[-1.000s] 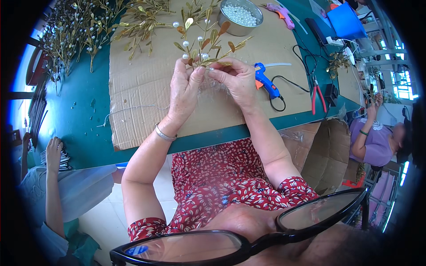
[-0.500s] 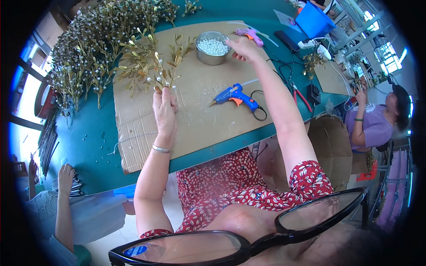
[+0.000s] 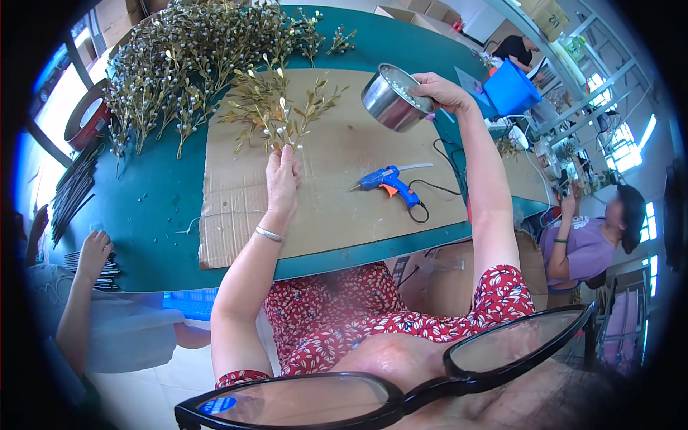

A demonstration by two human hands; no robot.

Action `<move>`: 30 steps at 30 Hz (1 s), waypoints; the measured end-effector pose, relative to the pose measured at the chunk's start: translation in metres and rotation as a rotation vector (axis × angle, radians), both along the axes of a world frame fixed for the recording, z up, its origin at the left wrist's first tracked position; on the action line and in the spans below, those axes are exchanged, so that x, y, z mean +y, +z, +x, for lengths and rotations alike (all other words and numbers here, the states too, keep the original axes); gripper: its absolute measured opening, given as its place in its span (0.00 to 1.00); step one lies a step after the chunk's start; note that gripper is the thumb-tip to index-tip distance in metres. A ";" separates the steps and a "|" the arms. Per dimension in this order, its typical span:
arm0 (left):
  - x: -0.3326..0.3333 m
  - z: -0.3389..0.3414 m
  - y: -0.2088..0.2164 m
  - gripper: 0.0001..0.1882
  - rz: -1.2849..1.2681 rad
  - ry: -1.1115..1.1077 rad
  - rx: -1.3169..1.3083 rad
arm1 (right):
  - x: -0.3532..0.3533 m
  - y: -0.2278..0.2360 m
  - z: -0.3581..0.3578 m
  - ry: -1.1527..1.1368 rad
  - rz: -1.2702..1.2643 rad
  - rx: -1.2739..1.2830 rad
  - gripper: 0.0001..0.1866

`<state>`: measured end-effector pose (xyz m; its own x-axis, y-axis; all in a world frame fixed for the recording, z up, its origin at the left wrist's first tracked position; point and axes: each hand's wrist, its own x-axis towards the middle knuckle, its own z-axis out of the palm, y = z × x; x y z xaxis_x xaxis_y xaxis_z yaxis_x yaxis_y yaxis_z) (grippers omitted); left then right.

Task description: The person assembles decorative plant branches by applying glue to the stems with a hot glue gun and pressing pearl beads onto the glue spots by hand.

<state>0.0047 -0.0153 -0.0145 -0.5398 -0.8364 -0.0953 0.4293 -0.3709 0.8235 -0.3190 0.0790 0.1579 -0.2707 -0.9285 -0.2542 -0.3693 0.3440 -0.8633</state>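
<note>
The gold-leaved sprig [image 3: 282, 118] stood over the left half of the cardboard sheet [image 3: 337, 193], its stem pinched between the thumb and fingers of the left hand [image 3: 283, 183]; white beads sat among its leaves. Right of it, near the sheet's far right corner, the metal tin [image 3: 393, 104] was tipped, its mouth turned toward the right. The right hand [image 3: 443, 93] was clamped on its rim, thumb and fingers together on the wall; pale beads [image 3: 401, 77] showed inside. Whether the tin's lower edge touched the sheet, I could not tell.

That tilt was the change: half a second earlier the tin had stood upright with the right hand just at its rim, and a second earlier both hands had met at the sprig. In my judgement, work on the sprig had paused while the tin was handled.

The blue glue gun [image 3: 387, 179] lay unheld near the sheet's right edge, nozzle to the left. More gold branches [image 3: 247, 107] lay at its far left corner. Beyond, beaded sprigs [image 3: 179, 72] were heaped along the far left edge of the green table [image 3: 154, 240], with dark stems [image 3: 72, 190] nearer its left edge.
</note>
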 end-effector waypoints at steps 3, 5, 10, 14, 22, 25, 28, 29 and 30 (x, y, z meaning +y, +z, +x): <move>0.003 0.001 0.002 0.12 0.021 -0.010 -0.020 | -0.015 0.022 0.028 0.153 0.036 0.033 0.21; 0.005 -0.002 0.004 0.12 0.029 -0.037 -0.023 | -0.030 0.024 0.042 0.300 -0.033 0.055 0.20; 0.004 -0.011 -0.010 0.10 -0.051 0.038 -0.080 | -0.081 0.037 0.109 0.518 0.006 0.078 0.21; 0.005 -0.011 -0.005 0.12 -0.050 0.028 0.043 | -0.113 0.038 0.157 0.665 -0.021 0.025 0.21; 0.008 -0.001 0.011 0.15 0.001 0.008 -0.015 | -0.154 0.040 0.240 0.778 0.033 0.082 0.17; 0.008 -0.004 0.005 0.12 -0.043 0.052 -0.026 | -0.155 0.036 0.270 0.785 0.002 0.063 0.16; 0.007 -0.009 -0.002 0.14 -0.071 0.058 -0.030 | -0.160 0.022 0.283 0.785 0.002 -0.007 0.17; 0.007 -0.012 -0.003 0.14 -0.091 0.058 -0.031 | -0.165 0.011 0.281 0.783 0.031 -0.103 0.16; 0.007 -0.012 -0.003 0.14 -0.114 0.055 -0.033 | -0.170 0.001 0.284 0.785 0.026 -0.179 0.15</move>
<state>-0.0078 -0.0087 -0.0172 -0.4908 -0.8711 -0.0149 0.4185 -0.2507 0.8729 -0.0354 -0.0906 0.1589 0.5055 -0.8241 -0.2556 -0.3682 0.0619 -0.9277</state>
